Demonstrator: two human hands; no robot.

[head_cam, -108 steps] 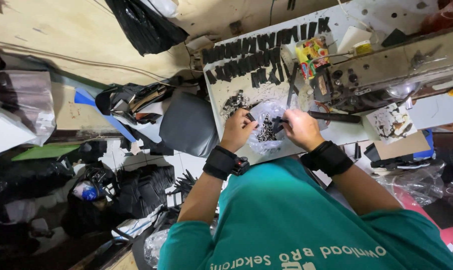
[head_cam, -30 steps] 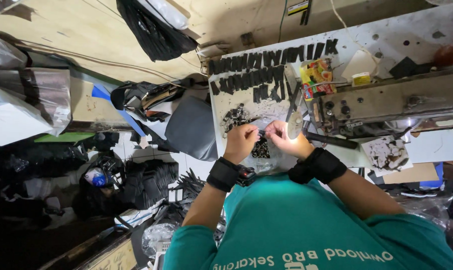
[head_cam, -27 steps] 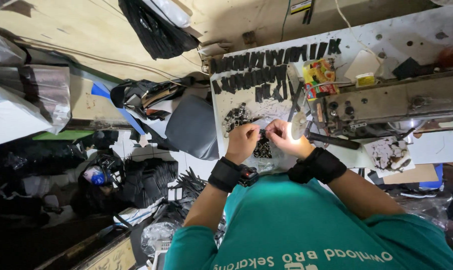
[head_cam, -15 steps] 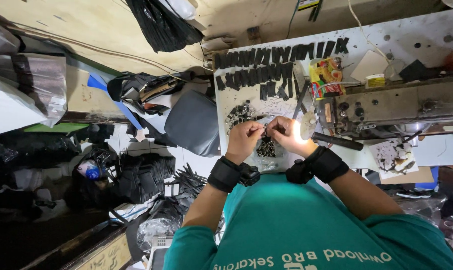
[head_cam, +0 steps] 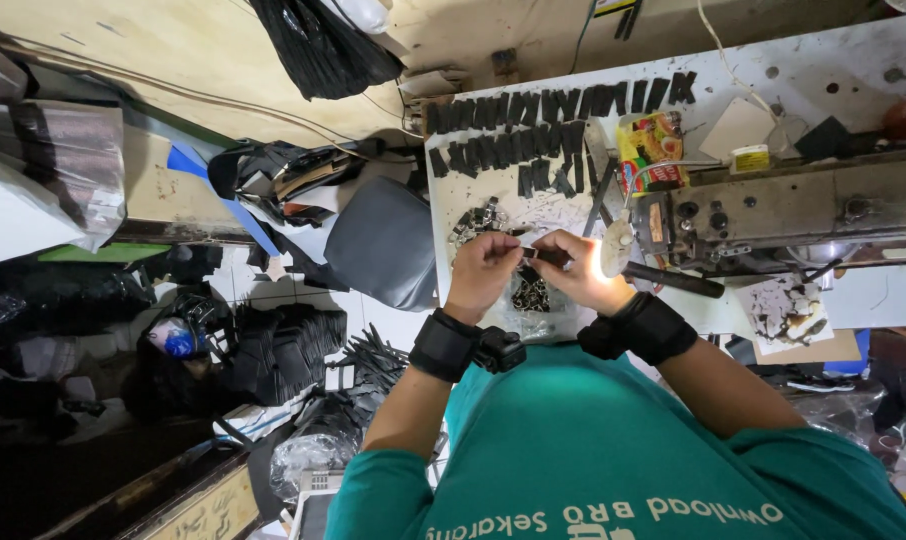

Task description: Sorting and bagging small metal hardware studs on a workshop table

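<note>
My left hand (head_cam: 483,272) and my right hand (head_cam: 576,272) meet over the white worktable (head_cam: 773,75). Together they pinch a short black strap piece (head_cam: 539,257) between their fingertips, and both wrists wear black bands. Just under the hands lies a clear plastic bag of small dark metal buckles (head_cam: 529,297). A loose heap of similar buckles (head_cam: 479,216) sits a little beyond my left hand. Whether a buckle is on the strap is hidden by my fingers.
Rows of cut black strap pieces (head_cam: 553,105) lie across the far side of the table. A grey sewing machine (head_cam: 803,205) with a lit lamp (head_cam: 613,250) stands right of my hands, behind a yellow-red snack packet (head_cam: 650,150). Bags and black material crowd the floor (head_cam: 273,350) at left.
My hands have come up off the bag of buckles and drawn together, now gripping the strap piece between them. The view has shifted slightly.
</note>
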